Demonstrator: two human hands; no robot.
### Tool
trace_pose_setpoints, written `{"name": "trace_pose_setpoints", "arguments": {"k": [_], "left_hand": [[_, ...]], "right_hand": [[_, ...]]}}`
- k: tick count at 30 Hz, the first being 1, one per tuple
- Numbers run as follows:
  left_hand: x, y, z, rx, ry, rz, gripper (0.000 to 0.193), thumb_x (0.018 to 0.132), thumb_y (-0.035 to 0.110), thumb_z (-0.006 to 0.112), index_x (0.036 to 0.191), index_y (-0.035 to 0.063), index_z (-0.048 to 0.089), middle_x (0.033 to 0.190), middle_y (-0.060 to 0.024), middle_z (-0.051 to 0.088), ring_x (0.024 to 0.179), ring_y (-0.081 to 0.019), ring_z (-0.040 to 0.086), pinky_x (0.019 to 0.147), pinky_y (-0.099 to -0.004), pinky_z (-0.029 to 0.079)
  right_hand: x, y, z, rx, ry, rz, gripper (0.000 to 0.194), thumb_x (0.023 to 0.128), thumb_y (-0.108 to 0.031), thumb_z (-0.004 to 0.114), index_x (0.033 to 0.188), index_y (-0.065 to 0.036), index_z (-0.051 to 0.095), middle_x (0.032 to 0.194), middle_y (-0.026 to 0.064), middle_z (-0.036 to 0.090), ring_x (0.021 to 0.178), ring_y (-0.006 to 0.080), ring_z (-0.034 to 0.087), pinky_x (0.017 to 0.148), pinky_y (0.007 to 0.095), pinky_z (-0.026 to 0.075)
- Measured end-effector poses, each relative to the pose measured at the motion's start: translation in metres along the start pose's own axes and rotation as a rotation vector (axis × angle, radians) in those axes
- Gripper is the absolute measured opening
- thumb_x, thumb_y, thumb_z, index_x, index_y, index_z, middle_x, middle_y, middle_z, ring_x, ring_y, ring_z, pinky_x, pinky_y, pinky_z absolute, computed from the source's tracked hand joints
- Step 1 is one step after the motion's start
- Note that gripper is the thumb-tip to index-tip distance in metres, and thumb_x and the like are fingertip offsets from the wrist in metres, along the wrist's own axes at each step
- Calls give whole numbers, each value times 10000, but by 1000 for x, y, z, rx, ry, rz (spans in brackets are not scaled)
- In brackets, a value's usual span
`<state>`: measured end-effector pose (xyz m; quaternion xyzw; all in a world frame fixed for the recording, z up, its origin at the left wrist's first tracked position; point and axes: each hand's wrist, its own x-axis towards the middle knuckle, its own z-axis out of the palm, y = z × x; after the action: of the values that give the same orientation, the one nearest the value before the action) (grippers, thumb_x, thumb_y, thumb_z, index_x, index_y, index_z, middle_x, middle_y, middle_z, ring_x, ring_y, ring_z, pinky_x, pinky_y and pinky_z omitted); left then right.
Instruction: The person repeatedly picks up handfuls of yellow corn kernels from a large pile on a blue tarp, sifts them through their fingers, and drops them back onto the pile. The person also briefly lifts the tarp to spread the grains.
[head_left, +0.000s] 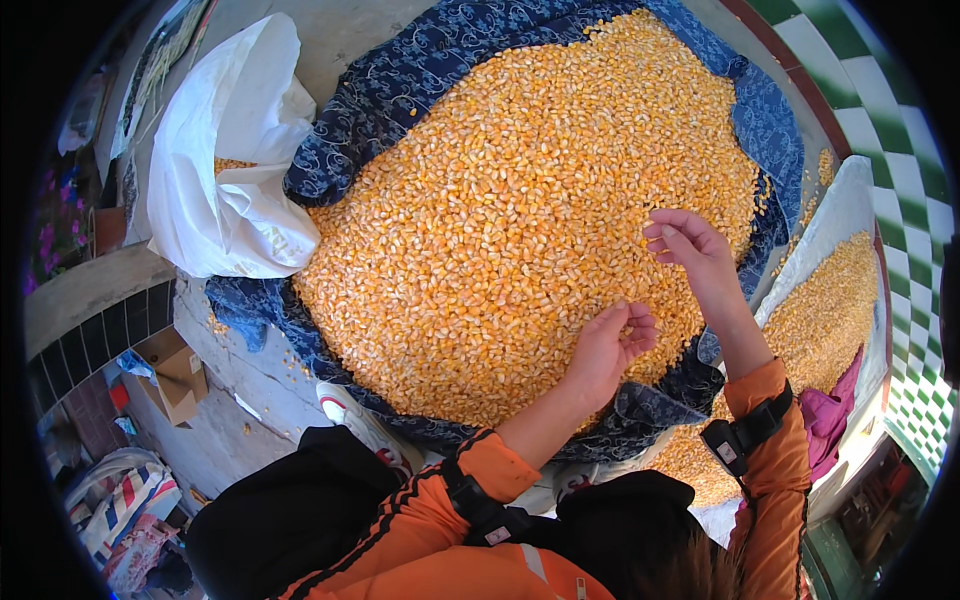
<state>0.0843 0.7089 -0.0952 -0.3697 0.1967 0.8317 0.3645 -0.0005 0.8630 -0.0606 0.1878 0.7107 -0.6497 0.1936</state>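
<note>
A wide heap of yellow corn kernels (495, 225) lies on a dark blue patterned cloth (420, 67) in front of me. Over the heap's lower right part, my left hand (611, 341) has its fingers curled; whether kernels are in it does not show. My right hand (686, 240) is above the right side of the heap, thumb and fingertips close together, perhaps with a kernel at the tips. The two hands are apart from each other. At the upper left, a white woven sack (255, 202) stands with its mouth open, some kernels visible inside.
More kernels (817, 315) lie on a pale sheet at the right, beside a magenta cloth (832, 420) and a green-and-white tiled wall (892, 172). A cardboard box (176, 379) is on the floor at left. My shoe (360, 420) is by the cloth's near edge.
</note>
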Motion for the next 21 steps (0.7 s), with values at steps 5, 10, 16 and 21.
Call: {"name": "trace_pose_setpoints", "arguments": {"k": [5,10,16,21], "left_hand": [[-1,-2,-2,-9,-19,3,315,1034,252,448,1066,-25,593,934,-97,628,847,-195,626,800,-327,546],[1,-2,-3,-6,-6,-5,315,1033,247,451,1067,-29,599,935,-101,631,851,-199,629,804,-333,548],[-1,1,-7,-10,-9,5,307,1041,239,427,1058,-14,600,952,-95,627,861,-189,622,806,-327,546],[-1,3,-7,-20,-24,14,302,1032,240,455,1055,-22,603,935,-103,631,860,-208,629,824,-345,550]], "right_hand": [[11,14,17,-80,-65,-29,243,953,-125,580,1172,-33,634,1040,45,685,940,116,632,833,276,501],[32,17,36,-281,-76,-169,225,936,-127,603,1139,-45,653,1024,43,687,930,132,637,835,284,503],[47,10,51,-484,-127,-414,241,895,-97,619,1133,-80,655,938,72,653,854,189,642,772,296,519],[61,9,37,-604,14,-452,236,863,-76,633,1096,-100,659,941,80,640,796,225,634,724,333,522]]}}
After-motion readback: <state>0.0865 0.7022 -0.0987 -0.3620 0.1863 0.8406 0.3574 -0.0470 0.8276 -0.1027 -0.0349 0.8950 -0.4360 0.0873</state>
